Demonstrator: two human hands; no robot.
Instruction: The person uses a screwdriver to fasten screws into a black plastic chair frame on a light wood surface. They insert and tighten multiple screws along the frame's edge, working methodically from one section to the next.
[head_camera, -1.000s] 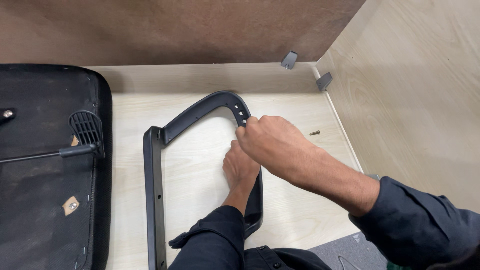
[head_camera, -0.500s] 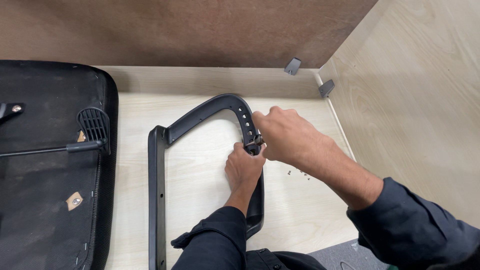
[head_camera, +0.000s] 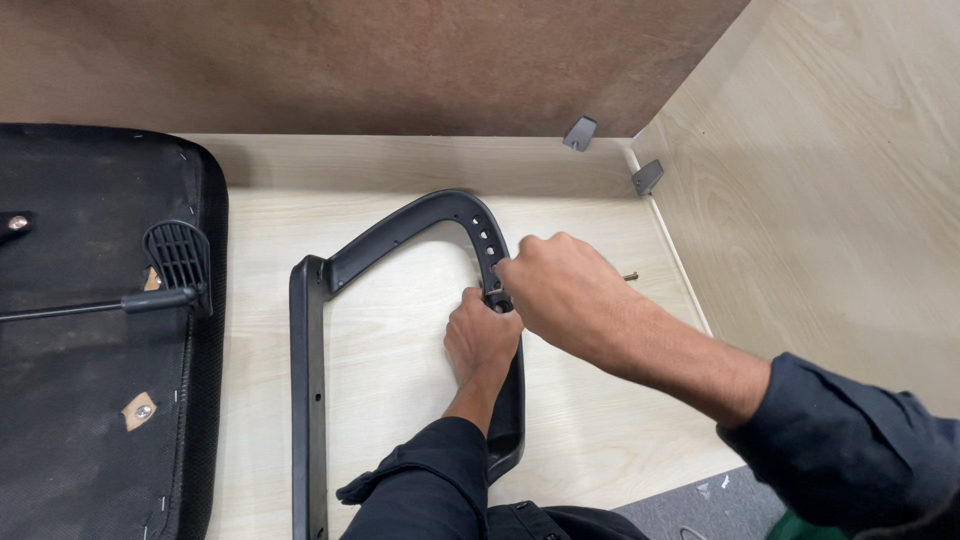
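A pale wood desk (head_camera: 400, 400) lies under me, closed in by a brown board at the back and a light wood panel on the right, with two small grey brackets (head_camera: 580, 132) fixed where those walls meet the top. On the desk lies a black plastic armrest frame (head_camera: 308, 380), a loop with a straight bar on its left side and a curved arch on top that bends down the right side, where a row of small holes shows. My left hand (head_camera: 480, 340) comes up from the bottom edge, its dark sleeve bunched at the forearm, the wrist straight and the hand inside the loop, its fingers curled shut around the frame's right limb just below the holes. My right hand (head_camera: 555, 290) reaches in from the lower right, the forearm bare up to a rolled dark cuff, crossing above the desk at a slant; the knuckles are turned up and the fingers bunched tight at the same spot on the frame, just above my left hand and touching it. Something thin and metallic shows at my right fingertips, too small for me to tell what. A small screw (head_camera: 631, 277) lies on the desk just behind my right hand. Off to the left, well apart from the frame, a black seat base (head_camera: 90, 400) lies with its underside up, a lever (head_camera: 130, 300) with a ribbed paddle resting across it.
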